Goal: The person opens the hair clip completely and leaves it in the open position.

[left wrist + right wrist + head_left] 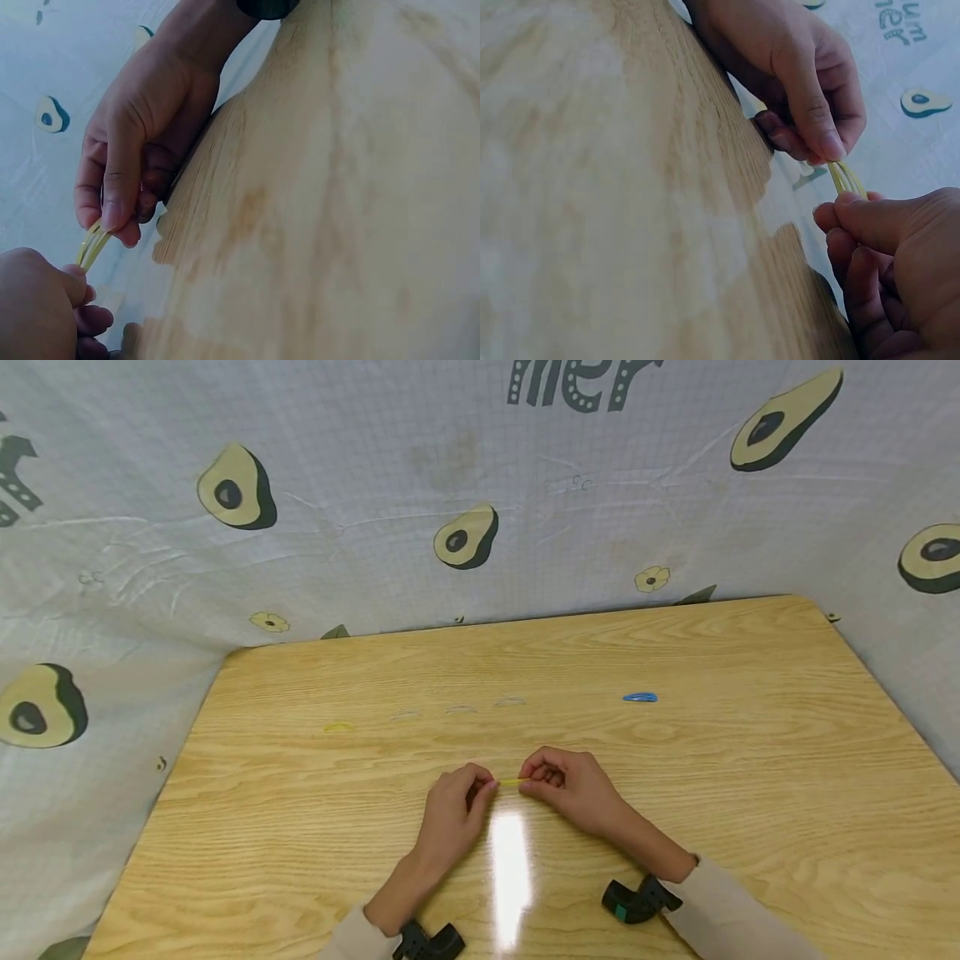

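Observation:
Both hands meet over the near middle of the table, with a yellow snap hair clip [510,782] stretched between their fingertips. One end of it is pinched between thumb and fingers of my left hand [453,806]. My right hand [573,789] pinches the opposite end. In the left wrist view, the clip [91,247] shows slim curved arms with a gap between them. The right wrist view shows the clip [846,180] too, its ends covered by the fingertips.
Beyond the hands, another yellow clip [338,727] lies on the wooden table [262,810] at left. Three thin pale clips [461,708] form a row to its right. Farther right lies a blue snap clip [640,697]. Avocado-print cloth [360,468] borders the table.

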Available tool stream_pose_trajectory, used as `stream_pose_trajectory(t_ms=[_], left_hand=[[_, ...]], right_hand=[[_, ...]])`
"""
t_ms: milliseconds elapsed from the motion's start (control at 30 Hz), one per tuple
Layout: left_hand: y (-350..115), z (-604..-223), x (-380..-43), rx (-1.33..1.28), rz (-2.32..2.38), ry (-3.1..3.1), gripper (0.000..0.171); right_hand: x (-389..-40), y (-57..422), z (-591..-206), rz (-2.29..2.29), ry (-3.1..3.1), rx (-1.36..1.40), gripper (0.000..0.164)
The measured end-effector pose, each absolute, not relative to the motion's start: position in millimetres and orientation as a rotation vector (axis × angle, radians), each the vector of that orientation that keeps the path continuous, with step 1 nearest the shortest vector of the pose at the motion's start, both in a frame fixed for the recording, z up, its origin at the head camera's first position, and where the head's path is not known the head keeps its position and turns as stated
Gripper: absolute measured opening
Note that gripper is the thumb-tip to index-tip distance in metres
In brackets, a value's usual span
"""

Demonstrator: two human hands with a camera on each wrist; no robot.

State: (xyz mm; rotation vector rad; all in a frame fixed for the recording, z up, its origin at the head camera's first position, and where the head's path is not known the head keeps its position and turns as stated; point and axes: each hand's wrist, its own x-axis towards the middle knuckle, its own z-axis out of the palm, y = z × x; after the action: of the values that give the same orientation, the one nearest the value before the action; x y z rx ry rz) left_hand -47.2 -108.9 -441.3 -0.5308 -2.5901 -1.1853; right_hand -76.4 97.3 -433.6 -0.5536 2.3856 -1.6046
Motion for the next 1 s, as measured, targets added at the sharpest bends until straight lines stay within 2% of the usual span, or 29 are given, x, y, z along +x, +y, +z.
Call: stream_pose_trajectory(t_ms=[533, 1000], left_hand=[[-112.3, -440.0, -49.6, -0.604, -1.173, -2.592, 0.004], [-111.1, -442.7, -48.9, -0.608, -1.218, -2.495, 0.009]], right_hand=[[-78.0, 96.2, -436.6, -1.626, 2.424, -0.564, 0.009], [-74.7, 96.4, -436.7, -1.643, 2.439, -0.541, 0.009]])
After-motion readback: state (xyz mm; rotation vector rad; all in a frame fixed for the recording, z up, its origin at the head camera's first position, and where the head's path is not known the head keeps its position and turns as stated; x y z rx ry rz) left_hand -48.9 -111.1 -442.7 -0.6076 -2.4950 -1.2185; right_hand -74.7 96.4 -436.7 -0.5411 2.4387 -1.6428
